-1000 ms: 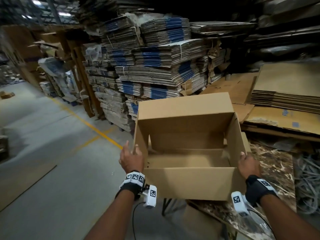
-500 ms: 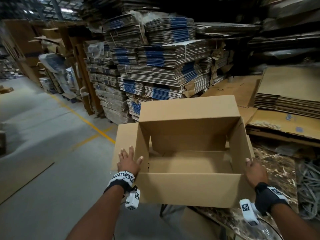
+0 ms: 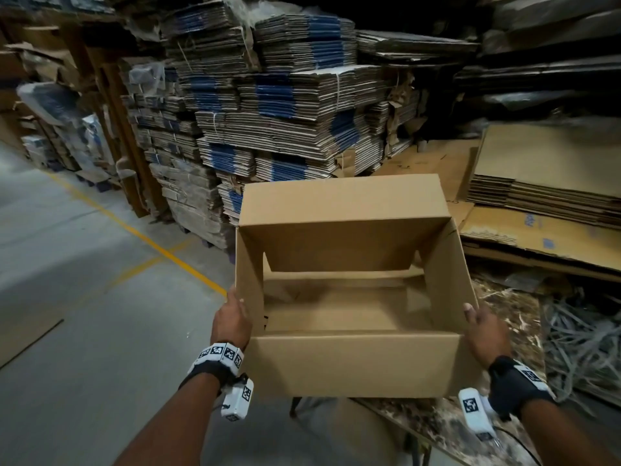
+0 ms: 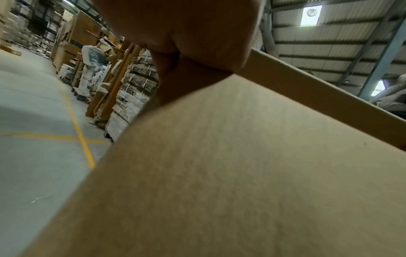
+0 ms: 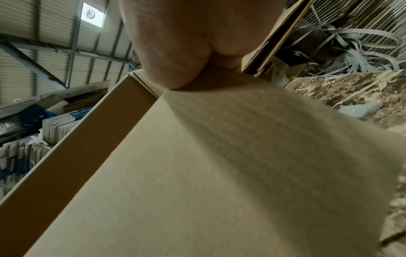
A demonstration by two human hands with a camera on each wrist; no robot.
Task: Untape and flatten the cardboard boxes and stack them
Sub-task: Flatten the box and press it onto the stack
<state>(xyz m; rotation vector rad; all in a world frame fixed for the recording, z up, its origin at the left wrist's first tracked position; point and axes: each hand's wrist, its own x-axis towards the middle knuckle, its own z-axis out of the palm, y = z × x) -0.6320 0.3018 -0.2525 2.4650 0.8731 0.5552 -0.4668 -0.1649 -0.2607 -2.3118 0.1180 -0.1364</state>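
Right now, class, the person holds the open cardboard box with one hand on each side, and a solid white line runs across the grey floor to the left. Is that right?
Not quite. The line on the floor is yellow, not white, as the head view shows. The rest holds: the left hand and right hand hold the open cardboard box, one on each side.

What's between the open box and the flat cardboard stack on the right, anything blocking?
Nothing visible. Both hands, left hand and right hand, hold the box by its side walls over the table. The flat stack lies beyond, to the right, with only open air between.
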